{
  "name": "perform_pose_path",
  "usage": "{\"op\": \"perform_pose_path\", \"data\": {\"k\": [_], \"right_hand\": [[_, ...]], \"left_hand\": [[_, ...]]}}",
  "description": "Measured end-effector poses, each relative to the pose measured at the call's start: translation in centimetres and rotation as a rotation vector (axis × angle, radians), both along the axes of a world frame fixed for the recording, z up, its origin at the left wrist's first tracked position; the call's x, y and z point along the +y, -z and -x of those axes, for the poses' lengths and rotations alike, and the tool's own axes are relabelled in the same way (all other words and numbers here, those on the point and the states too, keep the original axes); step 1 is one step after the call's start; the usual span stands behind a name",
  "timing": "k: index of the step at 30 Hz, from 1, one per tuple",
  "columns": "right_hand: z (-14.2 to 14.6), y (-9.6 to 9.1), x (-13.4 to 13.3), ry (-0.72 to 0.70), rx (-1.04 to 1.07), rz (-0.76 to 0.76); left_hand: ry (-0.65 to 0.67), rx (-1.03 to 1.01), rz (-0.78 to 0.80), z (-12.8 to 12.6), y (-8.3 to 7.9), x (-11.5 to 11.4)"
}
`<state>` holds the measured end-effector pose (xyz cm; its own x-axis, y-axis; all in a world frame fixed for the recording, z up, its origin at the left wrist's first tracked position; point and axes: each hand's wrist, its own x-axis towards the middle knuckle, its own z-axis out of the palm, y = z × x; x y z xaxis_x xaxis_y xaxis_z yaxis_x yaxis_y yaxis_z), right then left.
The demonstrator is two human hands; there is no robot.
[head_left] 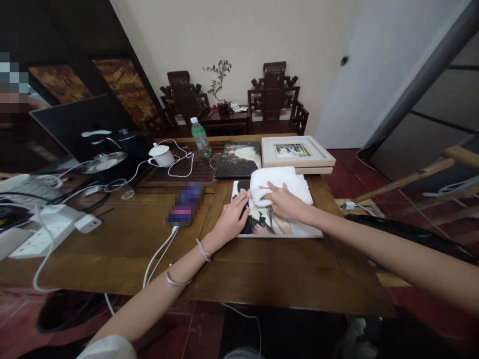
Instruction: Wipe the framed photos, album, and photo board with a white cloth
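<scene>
A glossy photo panel [307,227] lies flat on the wooden table in front of me, with a picture of people on it. On its upper part sits a folded white towel [275,177]. My right hand [285,201] grips this towel, thumb and fingers pressed into the cloth against the panel. With fingers stretched out, my left hand [232,217] rests on the panel's left side, its fingertips close to the towel's left edge. The towel and both hands hide part of the picture.
Behind the panel are a dark photo panel [237,167] and a pale framed photo [295,158] on another frame. A green-labelled bottle [202,139], a lidded white cup [161,155], and a charging phone [185,204] stand left. Further left are a power strip [52,232], cables, and a person.
</scene>
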<state>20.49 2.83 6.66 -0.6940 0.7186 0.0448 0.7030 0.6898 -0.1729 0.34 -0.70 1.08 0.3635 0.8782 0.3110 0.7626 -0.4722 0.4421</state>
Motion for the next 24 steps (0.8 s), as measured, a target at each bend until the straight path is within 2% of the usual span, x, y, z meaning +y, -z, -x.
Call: {"op": "perform_pose_path", "data": {"k": [4, 9, 13, 17, 24], "right_hand": [[-1.2, 0.6, -4.6, -0.02, -0.06, -0.002], [-2.1, 0.7, -10.7, -0.118, -0.114, 0.04], [-2.3, 0.1, -13.0, -0.151, -0.139, 0.13], [-2.5, -0.4, -11.6, -0.14, -0.088, 0.147], [-1.0, -0.9, -3.6, -0.006, -0.04, 0.08]], "left_hand": [[0.002, -0.007, -0.006, 0.0, 0.1, 0.0], [-0.014, -0.026, 0.005, -0.2, -0.1, -0.2], [-0.015, -0.051, 0.008, -0.2, 0.0, -0.2], [-0.016, -0.058, 0.015, -0.1, 0.0, -0.1], [-0.008, -0.079, 0.035, 0.3, 0.0, 0.3]]}}
